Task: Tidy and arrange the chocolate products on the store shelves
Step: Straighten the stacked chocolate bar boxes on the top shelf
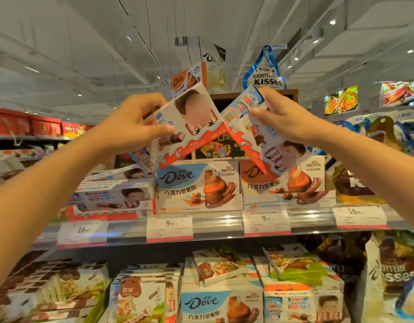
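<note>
Both hands are raised in front of the upper shelf, each gripping a white-and-red Kinder chocolate box. My left hand pinches the left box, which tilts up to the right. My right hand holds the right box, tilted the other way, so the two boxes nearly meet at their lower corners. Behind them on the shelf stand two Dove nut-chocolate display boxes. A stack of Kinder boxes lies to the left of the Dove boxes.
The shelf rail carries price tags reading 16 and 9.90. A Hershey's Kisses bag and more Dove boxes stand on top. The lower shelf holds Dove, Kinder and other chocolate packs. Dark Kisses bags hang at the right.
</note>
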Demonstrator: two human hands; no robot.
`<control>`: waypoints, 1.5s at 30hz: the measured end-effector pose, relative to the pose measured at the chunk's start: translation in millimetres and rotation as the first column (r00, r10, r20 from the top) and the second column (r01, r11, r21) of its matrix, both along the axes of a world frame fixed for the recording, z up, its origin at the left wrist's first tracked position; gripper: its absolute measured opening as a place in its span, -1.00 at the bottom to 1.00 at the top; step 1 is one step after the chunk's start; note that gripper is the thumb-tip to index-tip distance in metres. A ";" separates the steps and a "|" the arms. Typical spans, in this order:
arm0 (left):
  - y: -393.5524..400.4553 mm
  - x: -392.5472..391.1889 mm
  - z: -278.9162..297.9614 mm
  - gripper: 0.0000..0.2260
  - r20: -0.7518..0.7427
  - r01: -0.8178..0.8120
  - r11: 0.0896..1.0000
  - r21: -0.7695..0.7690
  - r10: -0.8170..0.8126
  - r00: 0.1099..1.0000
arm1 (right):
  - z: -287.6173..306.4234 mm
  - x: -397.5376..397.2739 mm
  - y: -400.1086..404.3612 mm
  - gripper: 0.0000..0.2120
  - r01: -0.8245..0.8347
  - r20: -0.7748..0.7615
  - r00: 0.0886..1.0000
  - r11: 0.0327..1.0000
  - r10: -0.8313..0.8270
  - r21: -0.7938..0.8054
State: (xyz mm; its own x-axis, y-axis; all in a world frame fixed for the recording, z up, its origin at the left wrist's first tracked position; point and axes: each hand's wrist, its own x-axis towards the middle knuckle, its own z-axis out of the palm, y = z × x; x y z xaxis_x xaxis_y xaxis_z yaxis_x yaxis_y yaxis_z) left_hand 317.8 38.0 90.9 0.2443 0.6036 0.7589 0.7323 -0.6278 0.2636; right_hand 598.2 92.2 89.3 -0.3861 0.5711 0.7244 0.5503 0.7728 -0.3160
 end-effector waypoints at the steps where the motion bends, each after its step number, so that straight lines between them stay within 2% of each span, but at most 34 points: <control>1: -4.8 -5.3 0.3 -0.82 -0.004 -0.024 1.000 0.014 0.024 1.000 | -1.1 -5.7 0.0 -0.73 0.030 0.007 1.000 0.996 -0.031 0.081; 3: -14.7 -15.6 0.5 -0.74 -0.009 -0.082 0.995 0.054 0.083 0.997 | -3.9 -18.2 1.1 -0.67 0.054 -0.001 0.999 0.984 -0.054 0.171; 6: -31.4 -28.9 -2.7 -0.73 0.006 -0.203 0.977 0.057 0.203 0.979 | -7.7 -38.9 6.3 -0.68 0.037 -0.003 0.999 0.984 -0.037 0.177; 11: -53.9 -58.5 -15.7 -0.51 -0.078 -0.326 0.943 -0.075 0.320 0.944 | -11.5 -78.2 10.3 -0.62 -0.035 -0.042 0.999 0.999 0.035 0.000; 13: -58.8 -73.5 -21.0 -0.53 -0.174 -0.365 0.920 -0.141 0.339 0.924 | -11.3 -93.3 9.7 -0.61 -0.074 -0.035 0.997 0.996 0.073 -0.040; 16: -59.5 -96.7 -31.5 -0.58 -0.303 -0.376 0.900 -0.219 0.304 0.903 | -7.4 -114.7 6.6 -0.58 -0.129 -0.047 0.991 0.991 0.127 -0.045; 19: -54.4 -117.9 -41.0 -0.59 -0.392 -0.316 0.915 -0.250 0.203 0.897 | -2.1 -133.1 3.1 -0.55 -0.233 -0.113 0.968 0.971 0.226 -0.055; 22: -42.2 -134.6 -49.8 -0.48 -0.473 -0.285 0.907 -0.309 0.113 0.874 | 2.0 -149.5 0.2 -0.53 -0.360 -0.125 0.928 0.931 0.351 -0.053; 24: -30.3 -145.9 -54.5 -0.49 -0.501 -0.263 0.908 -0.325 0.070 0.862 | 5.4 -160.5 -2.8 -0.51 -0.403 -0.119 0.910 0.915 0.398 -0.021; 28: -15.0 -161.4 -63.9 -0.48 -0.538 -0.253 0.903 -0.346 0.029 0.842 | 6.2 -185.5 -5.4 -0.48 -0.408 -0.018 0.911 0.908 0.411 0.099; 32: -10.8 -171.9 -70.6 -0.67 -0.489 -0.157 0.898 -0.410 -0.071 0.869 | -1.1 -207.9 -2.8 -0.45 -0.435 -0.007 0.898 0.890 0.439 0.135; 34: -8.6 -175.8 -73.0 -0.58 -0.547 -0.159 0.916 -0.368 -0.075 0.834 | -4.9 -219.6 -1.0 -0.43 -0.425 -0.005 0.903 0.895 0.430 0.137; 37: -9.3 -179.5 -71.8 -0.30 -0.645 -0.212 0.933 -0.291 -0.027 0.764 | -6.9 -233.7 0.9 -0.42 -0.385 0.026 0.923 0.912 0.385 0.144; 39: -9.1 -181.7 -71.1 -0.26 -0.662 -0.197 0.944 -0.263 -0.028 0.749 | -5.5 -239.8 2.1 -0.42 -0.370 0.037 0.929 0.918 0.368 0.142; 45: -5.8 -177.0 -69.1 -0.54 -0.645 -0.163 0.949 -0.270 -0.053 0.762 | -6.5 -246.7 5.5 -0.44 -0.350 0.026 0.936 0.915 0.352 0.199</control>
State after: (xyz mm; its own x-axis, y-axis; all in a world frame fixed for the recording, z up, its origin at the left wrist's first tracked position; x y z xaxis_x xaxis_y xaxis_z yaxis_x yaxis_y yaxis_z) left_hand 140.8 32.2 21.8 0.5634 0.7958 0.2221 0.8256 -0.5526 -0.1143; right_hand 351.4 97.7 82.8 -0.5278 0.2451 0.8132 0.2301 0.9629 -0.1409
